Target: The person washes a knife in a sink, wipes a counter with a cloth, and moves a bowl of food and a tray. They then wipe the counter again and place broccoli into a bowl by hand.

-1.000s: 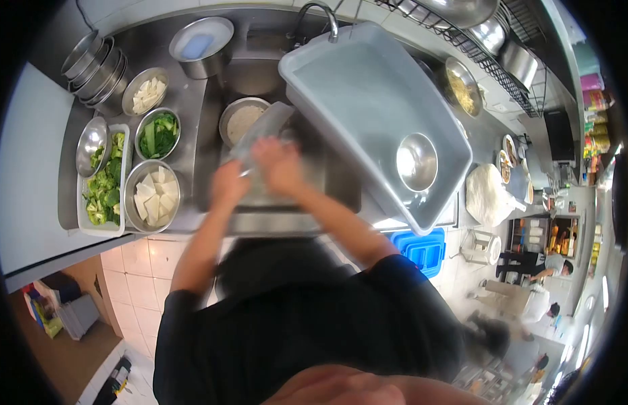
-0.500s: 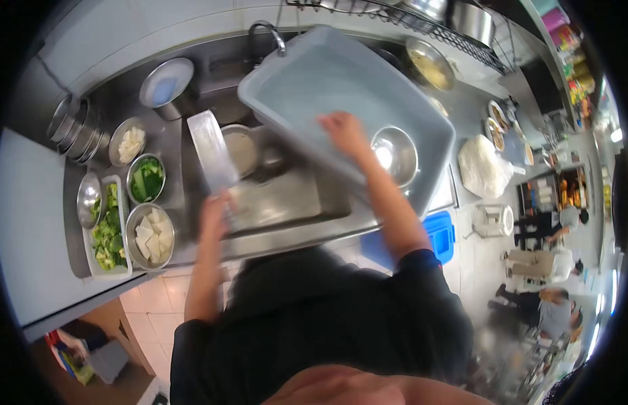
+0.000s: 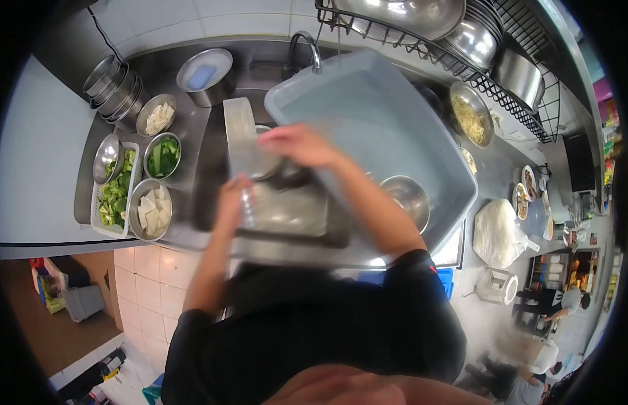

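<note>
I'm seeing the left hand gripping the handle end of a cleaver, fingers wrapped shut round it; the blade is pointing up-frame over the sink, centre of frame. The right hand is reaching across just right of the blade, fingers curled, but it's blurred, so I can't tell if it's holding anything or only touching the steel. The grey tub is sitting tilted on the sink's right edge, w/ a steel bowl inside at its lower end.

Risks as I'm judging them: the right hand is working very close to the blade edge, both hands are moving fast, and if the surfaces are wet a slip could mean a cut. The tub is resting at an angle, and the right forearm is crossing its rim, so a nudge could be tipping it. Left of frame, the tofu bowl and greens tray are sitting near the sink rim, so splashing may be reaching them.
</note>
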### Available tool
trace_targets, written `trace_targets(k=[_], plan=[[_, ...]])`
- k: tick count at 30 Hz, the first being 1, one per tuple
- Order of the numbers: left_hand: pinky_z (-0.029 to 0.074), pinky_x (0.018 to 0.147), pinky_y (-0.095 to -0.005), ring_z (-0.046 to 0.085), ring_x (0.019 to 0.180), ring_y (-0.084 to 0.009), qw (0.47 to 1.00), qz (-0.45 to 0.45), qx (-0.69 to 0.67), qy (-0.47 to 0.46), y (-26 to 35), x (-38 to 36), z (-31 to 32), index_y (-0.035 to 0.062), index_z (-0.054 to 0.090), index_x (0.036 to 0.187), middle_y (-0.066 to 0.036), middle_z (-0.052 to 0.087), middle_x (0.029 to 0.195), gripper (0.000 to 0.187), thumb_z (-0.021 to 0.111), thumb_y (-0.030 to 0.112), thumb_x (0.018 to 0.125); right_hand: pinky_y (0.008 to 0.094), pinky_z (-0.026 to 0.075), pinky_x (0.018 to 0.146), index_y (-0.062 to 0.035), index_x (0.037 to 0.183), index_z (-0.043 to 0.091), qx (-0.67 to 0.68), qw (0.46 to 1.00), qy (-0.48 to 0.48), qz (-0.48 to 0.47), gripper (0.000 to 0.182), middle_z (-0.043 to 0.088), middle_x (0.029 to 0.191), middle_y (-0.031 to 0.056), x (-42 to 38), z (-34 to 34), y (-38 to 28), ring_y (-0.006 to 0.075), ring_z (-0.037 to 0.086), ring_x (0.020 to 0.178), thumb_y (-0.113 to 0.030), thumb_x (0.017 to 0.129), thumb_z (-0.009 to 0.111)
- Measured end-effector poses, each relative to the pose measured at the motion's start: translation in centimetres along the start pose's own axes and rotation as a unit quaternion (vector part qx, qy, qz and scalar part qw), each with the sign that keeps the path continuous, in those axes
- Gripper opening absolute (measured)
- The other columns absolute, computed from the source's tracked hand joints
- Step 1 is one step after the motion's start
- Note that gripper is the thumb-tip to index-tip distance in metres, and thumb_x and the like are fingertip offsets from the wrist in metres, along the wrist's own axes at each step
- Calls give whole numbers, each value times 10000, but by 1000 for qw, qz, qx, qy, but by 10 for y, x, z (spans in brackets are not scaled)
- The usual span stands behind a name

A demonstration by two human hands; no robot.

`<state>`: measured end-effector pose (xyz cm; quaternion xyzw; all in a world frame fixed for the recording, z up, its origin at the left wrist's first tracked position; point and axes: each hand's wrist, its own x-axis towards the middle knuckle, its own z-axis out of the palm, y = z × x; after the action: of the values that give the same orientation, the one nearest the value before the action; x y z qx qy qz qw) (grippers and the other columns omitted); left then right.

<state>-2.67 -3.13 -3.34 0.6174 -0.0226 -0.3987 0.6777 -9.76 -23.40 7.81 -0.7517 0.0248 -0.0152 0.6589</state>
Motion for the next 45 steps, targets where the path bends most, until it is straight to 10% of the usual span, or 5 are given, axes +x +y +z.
trace_targets(k=[7,28,37,42,45], plan=[[347,437,-226,426,451,-100,993,36,-110,-16,-31,30,-1,95,603,833,16,473,573,239,531,320,862,415,493,687,23,949,554,-434,884,-77,159,278,620,896,196,-16,85,23,343,616,802,-136,723,526],[356,464,-226,429,507,-108,994,-25,-105,-12,23,149,19,129,495,667,14,471,586,232,472,230,874,421,465,732,-37,877,608,-262,782,366,431,320,619,824,190,-123,217,95,345,590,828,-268,656,623],[383,914,-373,524,1041,-221,944,-48,-5,-327,86,289,84,30,505,1141,-96,558,1126,483,451,429,874,417,433,785,-54,916,596,-156,756,477,420,371,614,789,178,-153,257,59,344,585,800,-323,665,646],[466,601,-291,538,697,-176,981,-82,-35,-173,-38,360,19,60,558,922,-41,564,803,260,402,257,856,428,350,894,-96,895,608,-252,737,428,459,269,619,755,145,-160,268,42,285,603,775,-227,660,603],[478,752,-402,580,836,-243,726,-346,-24,-593,-124,369,-49,81,555,1010,-68,601,953,316,363,289,869,436,313,941,-102,872,618,-260,708,451,477,253,620,744,139,-175,288,27,283,604,777,-181,634,592]])
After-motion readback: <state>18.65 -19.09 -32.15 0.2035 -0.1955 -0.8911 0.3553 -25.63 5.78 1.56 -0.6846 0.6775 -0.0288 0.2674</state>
